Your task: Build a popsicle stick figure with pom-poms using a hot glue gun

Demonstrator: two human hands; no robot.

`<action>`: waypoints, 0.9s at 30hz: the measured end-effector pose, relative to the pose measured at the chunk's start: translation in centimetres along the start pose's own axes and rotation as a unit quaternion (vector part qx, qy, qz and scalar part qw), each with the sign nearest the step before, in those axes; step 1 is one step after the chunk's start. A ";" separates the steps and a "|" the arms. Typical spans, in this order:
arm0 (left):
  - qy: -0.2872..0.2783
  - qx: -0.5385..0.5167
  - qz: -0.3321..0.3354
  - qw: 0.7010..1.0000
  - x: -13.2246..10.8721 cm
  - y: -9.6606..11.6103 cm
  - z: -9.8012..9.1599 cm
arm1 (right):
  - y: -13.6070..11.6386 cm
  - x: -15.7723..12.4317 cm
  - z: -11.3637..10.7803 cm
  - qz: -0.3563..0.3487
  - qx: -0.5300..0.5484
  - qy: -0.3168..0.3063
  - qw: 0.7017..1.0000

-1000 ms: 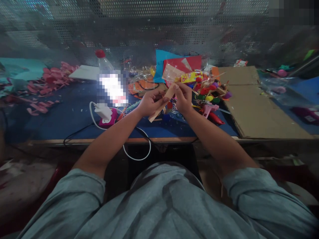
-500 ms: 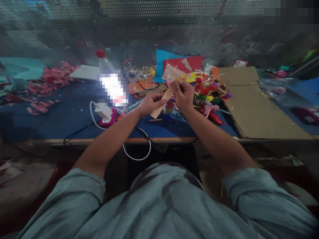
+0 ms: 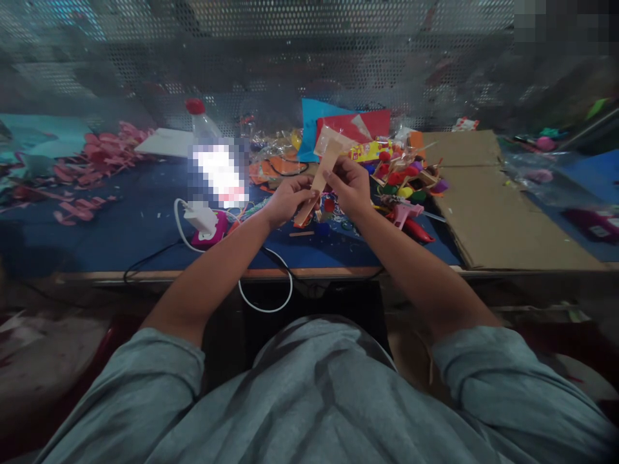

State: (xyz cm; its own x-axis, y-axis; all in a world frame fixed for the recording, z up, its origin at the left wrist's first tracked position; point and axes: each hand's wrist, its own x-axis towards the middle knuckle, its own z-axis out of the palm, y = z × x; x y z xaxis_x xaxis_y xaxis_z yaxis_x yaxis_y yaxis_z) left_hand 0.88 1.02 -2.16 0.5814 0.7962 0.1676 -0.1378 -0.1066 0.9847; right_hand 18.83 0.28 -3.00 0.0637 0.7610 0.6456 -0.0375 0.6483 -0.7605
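Note:
Between my two hands, above the blue tabletop, a flat tan strip (image 3: 329, 159) slants from lower left to upper right; it looks like thin wood or card. My left hand (image 3: 289, 200) pinches its lower part between thumb and fingers. Higher up, my right hand (image 3: 352, 185) grips the strip's right edge, thumb on its face. Underneath lie colourful scraps and a red pompom (image 3: 329, 205). A short wooden stick (image 3: 302, 234) rests on the table near the front.
On the right lies a pink glue gun (image 3: 405, 211) beside a large cardboard sheet (image 3: 507, 219). To the left are a magenta-and-white power adapter (image 3: 207, 225) with a white cable, and a red-capped bottle (image 3: 196, 109). Red and blue sheets (image 3: 377, 122) and plastic bags lie behind.
The strip has turned so its broad face shows and its upper end stands clear of my right fingers. My right hand has shifted slightly down and left along it.

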 end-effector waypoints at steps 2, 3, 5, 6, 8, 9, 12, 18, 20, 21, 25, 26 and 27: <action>0.005 -0.018 -0.010 1.000 -0.1 0.1 0.1 | -0.3 -0.2 0.1 0.004 -0.006 -0.016 1.000; 0.005 -0.030 -0.013 0.999 -0.2 0.1 0.1 | -0.4 -0.3 0.1 0.002 -0.006 -0.018 1.000; -0.004 -0.056 -0.018 0.998 -0.2 0.2 0.2 | -0.4 -0.4 0.2 0.006 0.005 -0.022 1.000; -0.012 -0.068 -0.019 0.997 -0.2 0.2 0.2 | -0.3 -0.4 0.1 0.011 0.017 -0.024 0.999; -0.033 -0.082 -0.018 0.996 -0.2 0.2 0.2 | 0.0 -0.4 0.1 0.024 0.039 -0.027 0.999; -0.042 -0.084 -0.016 0.995 -0.2 0.2 0.3 | 0.3 -0.3 0.0 0.029 0.046 -0.028 0.998; -0.054 -0.083 -0.011 0.995 -0.1 0.3 0.3 | 1.0 -0.2 -0.2 0.038 0.064 -0.038 0.997; -0.060 -0.089 -0.016 0.994 -0.3 0.6 0.2 | 0.9 -0.2 -0.5 0.045 0.091 -0.093 0.990; -0.058 -0.083 -0.008 0.995 -0.4 0.7 0.3 | 0.5 -0.3 -0.4 0.045 0.082 -0.103 0.990; -0.060 -0.079 -0.003 0.995 -0.5 0.8 0.3 | 0.3 -0.3 -0.4 0.047 0.079 -0.106 0.990; -0.068 -0.063 0.015 0.996 -0.6 0.8 0.3 | -0.3 -0.2 -0.2 0.061 0.087 -0.102 0.989; -0.068 -0.059 0.016 0.996 -0.6 0.7 0.3 | -0.4 -0.2 -0.1 0.062 0.088 -0.100 0.989; -0.069 -0.055 0.016 0.996 -0.6 0.7 0.3 | -0.4 -0.2 -0.1 0.062 0.090 -0.099 0.989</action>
State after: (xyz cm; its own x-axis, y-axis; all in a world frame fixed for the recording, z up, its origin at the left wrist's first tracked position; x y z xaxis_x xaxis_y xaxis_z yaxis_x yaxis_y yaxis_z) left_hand 0.73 0.32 -1.55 0.6783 0.7036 0.2119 -0.2418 -0.0587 0.9686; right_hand 18.90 -0.07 -2.84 -0.1479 0.8133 0.5627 -0.2110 0.5299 -0.8214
